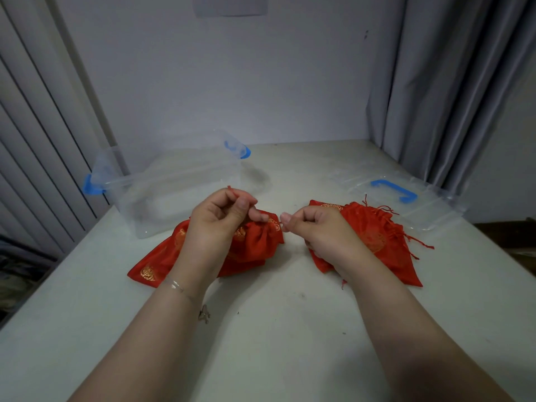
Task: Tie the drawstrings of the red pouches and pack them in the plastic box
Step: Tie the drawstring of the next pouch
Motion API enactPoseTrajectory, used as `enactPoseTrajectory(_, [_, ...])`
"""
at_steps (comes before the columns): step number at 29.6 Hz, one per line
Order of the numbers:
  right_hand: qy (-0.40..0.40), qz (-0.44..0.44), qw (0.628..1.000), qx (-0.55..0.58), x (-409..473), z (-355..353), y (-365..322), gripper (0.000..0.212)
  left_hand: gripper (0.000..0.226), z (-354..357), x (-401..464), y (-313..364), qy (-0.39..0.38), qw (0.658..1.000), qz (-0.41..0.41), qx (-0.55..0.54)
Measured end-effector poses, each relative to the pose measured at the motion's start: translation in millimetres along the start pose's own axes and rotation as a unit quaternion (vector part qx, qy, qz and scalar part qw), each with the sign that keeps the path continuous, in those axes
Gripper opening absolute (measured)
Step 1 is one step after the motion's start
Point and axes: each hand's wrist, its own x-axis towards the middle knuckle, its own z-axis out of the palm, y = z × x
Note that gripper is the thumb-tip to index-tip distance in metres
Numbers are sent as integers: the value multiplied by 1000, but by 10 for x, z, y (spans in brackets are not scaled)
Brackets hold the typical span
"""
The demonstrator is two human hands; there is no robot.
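Observation:
A red pouch (255, 245) with gold print lies on the white table, its mouth gathered tight. My left hand (223, 216) pinches one end of its red drawstring (242, 195) above the mouth. At the pouch's right side my right hand (316, 227) pinches the other end, which is hidden between thumb and finger. A pile of more red pouches (374, 236) with loose strings lies under and behind my right wrist. The clear plastic box (179, 192) with blue latches stands open at the back left; nothing shows inside it.
The box's clear lid (406, 195) with a blue handle lies flat at the back right, beside the pile. A grey curtain (449, 82) hangs at the right and a wall closes the back. The table (275, 314) drops off on the left.

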Motion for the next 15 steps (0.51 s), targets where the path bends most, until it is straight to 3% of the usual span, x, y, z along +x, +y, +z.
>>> enactPoseTrajectory(7, [1, 0, 1000, -13, 1, 8, 40, 27, 8, -11, 26, -43, -34, 992, -101, 68])
enactPoseTrajectory(15, [-16, -28, 999, 19, -7, 77, 43, 33, 19, 24, -60, -16, -153, 959, -120, 205])
